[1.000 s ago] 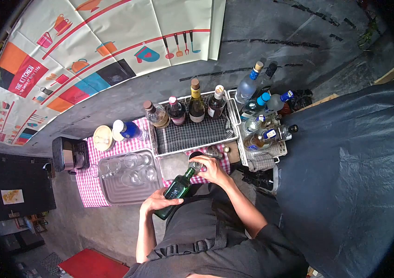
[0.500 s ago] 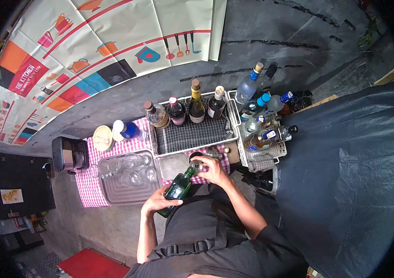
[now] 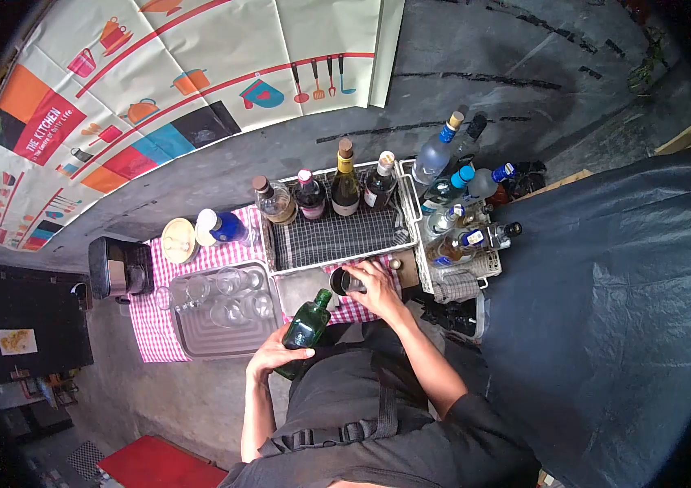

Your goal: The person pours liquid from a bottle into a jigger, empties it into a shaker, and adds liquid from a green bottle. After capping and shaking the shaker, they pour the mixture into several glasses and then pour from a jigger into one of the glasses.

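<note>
My left hand [image 3: 275,353] is wrapped round the body of a green glass bottle [image 3: 307,325], held tilted in front of my body with its neck pointing up and away. My right hand [image 3: 375,291] grips a small cup [image 3: 353,282], shiny like a jigger, though its kind is hard to make out. That cup is right at the rim of a dark round container [image 3: 336,281] on the table. The bottle's mouth is just below the container, apart from the small cup. My right fingers partly cover the cup.
A grey tray [image 3: 199,346] with several clear glasses stands to the left on a checked cloth [image 3: 152,332]. Behind are a blue bottle [image 3: 227,228] and a white wire basket [image 3: 313,265] with several bottles. More bottles crowd a rack [image 3: 488,264] at right.
My right hand has moved the small cup slightly up and away from the bottle's mouth, to the dark container. The green bottle has shifted slightly left.
</note>
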A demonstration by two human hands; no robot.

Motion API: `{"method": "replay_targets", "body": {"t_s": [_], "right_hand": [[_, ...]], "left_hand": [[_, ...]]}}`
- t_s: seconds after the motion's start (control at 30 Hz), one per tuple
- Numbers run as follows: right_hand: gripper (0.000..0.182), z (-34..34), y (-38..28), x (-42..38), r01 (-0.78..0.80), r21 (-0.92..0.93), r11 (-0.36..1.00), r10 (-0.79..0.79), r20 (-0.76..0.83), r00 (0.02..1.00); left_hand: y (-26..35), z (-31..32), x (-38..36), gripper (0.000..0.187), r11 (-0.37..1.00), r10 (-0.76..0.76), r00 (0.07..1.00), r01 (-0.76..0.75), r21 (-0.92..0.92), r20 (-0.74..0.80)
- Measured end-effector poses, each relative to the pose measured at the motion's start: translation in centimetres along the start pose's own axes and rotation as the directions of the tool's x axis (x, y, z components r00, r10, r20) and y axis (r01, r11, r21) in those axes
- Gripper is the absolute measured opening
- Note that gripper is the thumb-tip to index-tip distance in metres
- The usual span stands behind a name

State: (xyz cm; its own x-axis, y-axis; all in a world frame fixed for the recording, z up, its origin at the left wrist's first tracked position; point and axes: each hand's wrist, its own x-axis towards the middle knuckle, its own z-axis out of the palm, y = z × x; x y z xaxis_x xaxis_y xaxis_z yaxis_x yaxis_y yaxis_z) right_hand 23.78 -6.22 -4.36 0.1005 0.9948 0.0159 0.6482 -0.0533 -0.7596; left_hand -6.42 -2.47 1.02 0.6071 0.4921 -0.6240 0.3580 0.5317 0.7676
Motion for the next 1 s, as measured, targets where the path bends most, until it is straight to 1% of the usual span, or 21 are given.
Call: {"method": "replay_targets", "body": {"t_s": [0.03, 0.1, 0.13, 0.23, 0.37, 0.43, 0.47, 0.53, 0.57, 0.63, 0.67, 0.83, 0.9, 1.0], "right_hand": [[0.067, 0.3, 0.2, 0.0, 0.0, 0.0, 1.0, 0.0, 0.0, 1.0], [0.067, 0.6, 0.1, 0.2, 0.034, -0.134, 0.99, -0.031, 0.021, 0.999], [0.069, 0.8, 0.0, 0.3, 0.036, -0.152, 0.988, -0.032, 0.032, 0.999], [0.068, 0.4, -0.6, 0.5, 0.08, -0.154, 0.985, -0.074, 0.043, 0.996], [0.067, 0.1, -1.1, 0.5, 0.093, -0.164, 0.982, -0.089, 0.033, 0.995], [0.063, -0.3, -1.4, 0.4, 0.091, -0.158, 0.983, -0.086, 0.039, 0.996], [0.063, -0.2, -1.3, 0.4, 0.091, -0.158, 0.983, -0.086, 0.038, 0.996], [0.059, 0.0, -1.1, 0.2, 0.087, 0.079, 0.993, -0.086, -0.011, 0.996], [0.059, -0.1, -1.1, 0.2, 0.085, 0.079, 0.993, -0.085, -0.013, 0.996], [0.057, -0.1, -1.3, 0.0, 0.095, 0.252, 0.963, -0.091, -0.027, 0.995], [0.055, -0.4, -1.7, 0.1, 0.072, 0.287, 0.955, -0.077, 0.006, 0.997], [0.054, -0.3, -2.0, -0.1, 0.061, 0.319, 0.946, -0.061, -0.01, 0.998], [0.053, -0.5, -2.1, -0.2, 0.065, 0.323, 0.944, -0.062, -0.022, 0.998], [0.055, -0.6, -2.2, -0.2, 0.069, 0.334, 0.94, -0.072, -0.003, 0.997]], "left_hand": [[0.1, 0.1, -0.1, 0.076, 1.0, 0.0, 1.0, 0.0, 0.0, 0.0], [0.3, 0.2, -0.2, 0.074, 1.0, -0.006, 1.0, 0.006, -0.008, -0.016], [0.3, 0.1, -0.3, 0.074, 1.0, -0.006, 1.0, 0.006, -0.009, -0.019], [0.3, 0.0, -0.2, 0.072, 0.999, -0.001, 1.0, 0.001, 0.035, 0.004], [0.6, 0.2, -0.4, 0.073, 0.999, -0.023, 1.0, 0.023, 0.038, 0.004], [1.0, 0.4, -0.5, 0.074, 0.998, -0.037, 0.999, 0.036, 0.043, 0.005], [1.2, 0.5, -0.5, 0.074, 0.996, -0.054, 0.999, 0.054, 0.076, -0.003], [1.2, 0.5, -0.5, 0.075, 0.991, -0.072, 0.997, 0.073, 0.111, -0.011], [1.2, 0.5, -0.3, 0.075, 0.987, -0.083, 0.996, 0.085, 0.133, -0.02], [1.4, 0.6, -0.2, 0.076, 0.983, -0.095, 0.995, 0.098, 0.157, -0.027], [2.1, 0.8, -0.3, 0.076, 0.978, -0.11, 0.994, 0.111, 0.175, -0.02], [2.2, 0.8, 0.2, 0.079, 0.962, -0.135, 0.991, 0.137, 0.235, -0.022], [1.6, 0.6, 0.5, 0.085, 0.944, -0.158, 0.986, 0.166, 0.284, -0.05], [0.9, 0.4, 0.9, 0.09, 0.93, -0.158, 0.985, 0.17, 0.327, -0.063]]}}
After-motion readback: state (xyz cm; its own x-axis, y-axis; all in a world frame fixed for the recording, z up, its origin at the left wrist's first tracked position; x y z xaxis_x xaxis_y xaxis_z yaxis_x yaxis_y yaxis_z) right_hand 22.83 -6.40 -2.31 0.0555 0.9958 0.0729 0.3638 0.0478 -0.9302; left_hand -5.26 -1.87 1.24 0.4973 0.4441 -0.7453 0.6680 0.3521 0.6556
